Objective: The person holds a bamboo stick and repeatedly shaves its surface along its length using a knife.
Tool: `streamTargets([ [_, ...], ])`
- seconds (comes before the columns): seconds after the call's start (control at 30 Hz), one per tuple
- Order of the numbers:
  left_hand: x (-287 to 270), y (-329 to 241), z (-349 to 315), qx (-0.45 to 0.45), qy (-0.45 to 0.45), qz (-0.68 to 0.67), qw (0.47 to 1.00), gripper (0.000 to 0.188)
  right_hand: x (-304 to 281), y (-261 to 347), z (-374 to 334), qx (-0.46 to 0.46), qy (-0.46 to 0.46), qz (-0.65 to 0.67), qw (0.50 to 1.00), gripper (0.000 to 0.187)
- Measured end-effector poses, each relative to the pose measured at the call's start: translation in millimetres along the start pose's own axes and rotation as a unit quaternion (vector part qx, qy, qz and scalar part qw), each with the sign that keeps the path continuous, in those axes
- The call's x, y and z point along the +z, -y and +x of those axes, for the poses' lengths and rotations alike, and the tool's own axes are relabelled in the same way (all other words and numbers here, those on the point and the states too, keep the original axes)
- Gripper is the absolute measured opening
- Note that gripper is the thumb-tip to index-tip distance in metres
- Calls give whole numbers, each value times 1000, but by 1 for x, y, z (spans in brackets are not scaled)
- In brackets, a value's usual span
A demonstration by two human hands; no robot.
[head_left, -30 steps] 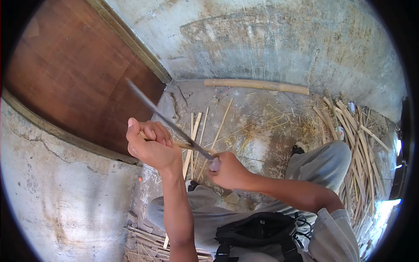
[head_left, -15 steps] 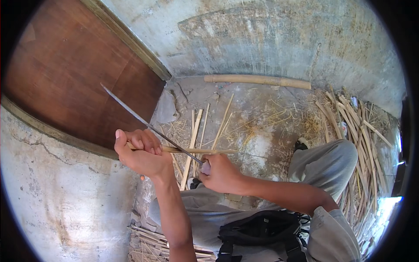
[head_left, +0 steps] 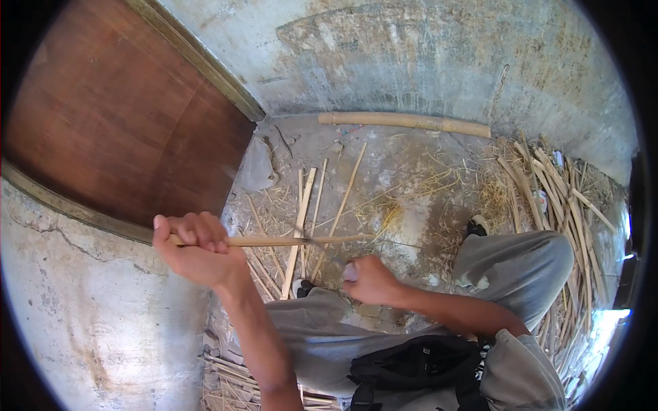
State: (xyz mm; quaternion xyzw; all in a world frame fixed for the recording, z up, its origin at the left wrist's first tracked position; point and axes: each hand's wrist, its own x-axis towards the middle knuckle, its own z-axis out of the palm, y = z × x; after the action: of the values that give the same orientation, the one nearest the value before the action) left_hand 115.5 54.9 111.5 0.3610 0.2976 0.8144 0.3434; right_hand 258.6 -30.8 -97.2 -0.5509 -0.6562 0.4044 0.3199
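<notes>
My left hand (head_left: 202, 250) is closed round one end of a split bamboo strip (head_left: 274, 241), which points level to the right. In my right hand (head_left: 375, 281), a fist at the handle (head_left: 351, 272) of a long-bladed knife, only the pale handle end shows clearly. The blade is smeared by motion and crosses the strip near its middle; whether it touches the strip I cannot tell. Beneath the strip, several split bamboo pieces (head_left: 300, 229) lie on the floor between my left foot and the far wall.
A whole bamboo pole (head_left: 404, 122) lies along the far wall. To the right is a large pile of bamboo strips (head_left: 572, 212), and more strips (head_left: 236, 383) lie at lower left. Shavings (head_left: 439, 181) litter the floor. A brown door panel (head_left: 130, 116) stands at left.
My left hand and the strip have shifted slightly left. The right hand has moved right, away from the left hand, drawing the knife, whose blade has gone from sharp to blurred.
</notes>
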Motion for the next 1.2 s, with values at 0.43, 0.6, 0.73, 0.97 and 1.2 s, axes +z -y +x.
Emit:
streamTargets([
  [0.43,-17,-2,14,7,-36,-3,999,43,34,-91,-6,189,22,14,982,25],
  [0.6,-25,-7,16,2,-69,9,998,42,9,3,-4,49,7,26,998,23],
  [0.73,-27,-15,18,1,-98,10,995,42,48,-95,-11,91,64,6,994,20],
  [0.97,-23,-4,11,9,-40,1,999,43,46,-146,-13,195,0,-86,977,20],
  [1.2,-30,-9,26,-8,-87,8,996,43,48,-77,-7,72,-36,35,996,23],
])
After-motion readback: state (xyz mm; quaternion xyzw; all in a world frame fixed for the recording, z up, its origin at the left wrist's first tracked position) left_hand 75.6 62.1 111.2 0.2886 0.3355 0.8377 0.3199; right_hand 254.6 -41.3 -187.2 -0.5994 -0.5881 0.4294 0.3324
